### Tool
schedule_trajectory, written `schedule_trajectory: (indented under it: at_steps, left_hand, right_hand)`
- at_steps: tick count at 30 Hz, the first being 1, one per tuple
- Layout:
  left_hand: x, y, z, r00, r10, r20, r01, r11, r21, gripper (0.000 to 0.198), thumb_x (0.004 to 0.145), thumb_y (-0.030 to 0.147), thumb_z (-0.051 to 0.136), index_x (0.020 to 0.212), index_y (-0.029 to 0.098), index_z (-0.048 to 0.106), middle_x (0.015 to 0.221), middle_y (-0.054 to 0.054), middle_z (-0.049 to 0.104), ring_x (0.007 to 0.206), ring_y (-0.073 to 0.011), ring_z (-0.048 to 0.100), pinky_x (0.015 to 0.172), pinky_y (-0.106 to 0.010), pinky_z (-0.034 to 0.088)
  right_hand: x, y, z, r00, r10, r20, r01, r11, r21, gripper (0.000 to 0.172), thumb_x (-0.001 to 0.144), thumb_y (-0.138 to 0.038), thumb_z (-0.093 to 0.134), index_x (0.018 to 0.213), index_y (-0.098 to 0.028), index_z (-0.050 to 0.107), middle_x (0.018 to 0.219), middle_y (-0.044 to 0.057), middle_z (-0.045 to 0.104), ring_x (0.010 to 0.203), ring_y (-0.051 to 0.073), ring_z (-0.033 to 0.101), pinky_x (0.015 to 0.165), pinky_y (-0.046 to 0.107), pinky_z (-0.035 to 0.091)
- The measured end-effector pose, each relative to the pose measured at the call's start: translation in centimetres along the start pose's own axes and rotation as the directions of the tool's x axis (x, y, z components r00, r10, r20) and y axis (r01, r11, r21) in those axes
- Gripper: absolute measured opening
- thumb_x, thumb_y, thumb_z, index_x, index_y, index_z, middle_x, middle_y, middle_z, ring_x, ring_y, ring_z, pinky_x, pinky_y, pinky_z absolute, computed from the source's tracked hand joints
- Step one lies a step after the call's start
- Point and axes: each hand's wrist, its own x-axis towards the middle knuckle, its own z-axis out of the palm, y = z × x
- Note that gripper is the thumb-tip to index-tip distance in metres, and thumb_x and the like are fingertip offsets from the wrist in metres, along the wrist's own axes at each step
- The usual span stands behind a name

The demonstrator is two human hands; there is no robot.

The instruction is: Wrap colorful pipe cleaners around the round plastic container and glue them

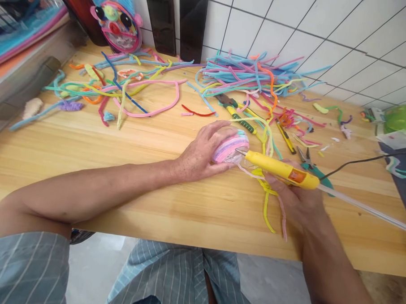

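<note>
My left hand (203,151) is wrapped round a small rounded form (233,146) covered with coiled pink, purple and blue pipe cleaners, resting low over the table. A clear patch shows on its right side. In my right hand (297,196) is a yellow hot glue gun (273,166), a clear glue stick (365,207) sticking out of its back. Its metal nozzle points left and meets or nearly meets the clear patch. A pink pipe cleaner (251,172) trails from the form towards my right hand. Yellow pipe cleaners (267,208) lie just below the gun.
Behind lie a big pile of pipe cleaners (240,73), green-handled pliers (238,113), a yellow utility knife (286,137) and teal-handled pliers (312,163). Looser pipe cleaners (141,89) spread at left. A decorated face figure (119,27) and two dark phones (192,24) stand by the tiled wall.
</note>
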Motion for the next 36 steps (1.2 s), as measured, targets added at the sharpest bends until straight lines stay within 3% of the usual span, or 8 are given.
schedule_trajectory:
  at_steps: [4, 12, 20, 36]
  left_hand:
    - [0.01, 0.04, -0.03, 1.0, -0.001, -0.002, 0.001, 1.0, -0.009, 0.081, 0.1, 0.054, 0.078, 0.167, 0.026, 0.042, 0.169, -0.023, 0.051, 0.163, -0.0391, 0.049, 0.134, -0.064, 0.044]
    - [0.03, 0.16, -0.24, 0.998, -0.044, 0.035, 0.044, 0.999, -0.021, 0.081, 0.1, 0.054, 0.078, 0.167, 0.026, 0.043, 0.171, -0.023, 0.051, 0.164, -0.0396, 0.047, 0.136, -0.065, 0.041]
    - [-0.02, 0.12, -0.13, 1.0, -0.003, 0.005, 0.003, 1.0, -0.002, 0.079, 0.102, 0.056, 0.076, 0.167, 0.024, 0.043, 0.169, -0.024, 0.051, 0.162, -0.0389, 0.05, 0.135, -0.064, 0.043]
    - [-0.08, -0.06, -0.02, 1.0, -0.002, 0.005, 0.002, 1.0, -0.003, 0.082, 0.101, 0.057, 0.077, 0.168, 0.026, 0.042, 0.17, -0.022, 0.052, 0.163, -0.0388, 0.049, 0.135, -0.064, 0.043]
  right_hand:
    - [-0.17, 0.2, 0.07, 1.0, 0.014, 0.0, -0.014, 1.0, -0.011, 0.005, 0.1, -0.035, 0.078, 0.103, -0.031, 0.078, 0.094, 0.0, 0.077, 0.081, 0.022, 0.074, 0.072, 0.036, 0.062]
    - [-0.14, 0.31, 0.03, 1.0, -0.02, 0.003, 0.02, 0.999, -0.025, 0.007, 0.1, -0.028, 0.078, 0.106, -0.032, 0.079, 0.095, -0.001, 0.077, 0.082, 0.021, 0.074, 0.073, 0.034, 0.061]
    - [-0.03, -0.07, -0.05, 1.0, -0.031, 0.004, 0.031, 0.998, -0.05, 0.003, 0.101, -0.028, 0.077, 0.104, -0.03, 0.078, 0.09, -0.001, 0.075, 0.074, 0.018, 0.071, 0.064, 0.03, 0.058]
    - [0.29, -0.54, -0.15, 0.999, -0.03, 0.011, 0.031, 0.996, -0.087, 0.004, 0.101, -0.033, 0.075, 0.098, -0.03, 0.076, 0.086, -0.001, 0.073, 0.073, 0.02, 0.071, 0.064, 0.033, 0.059]
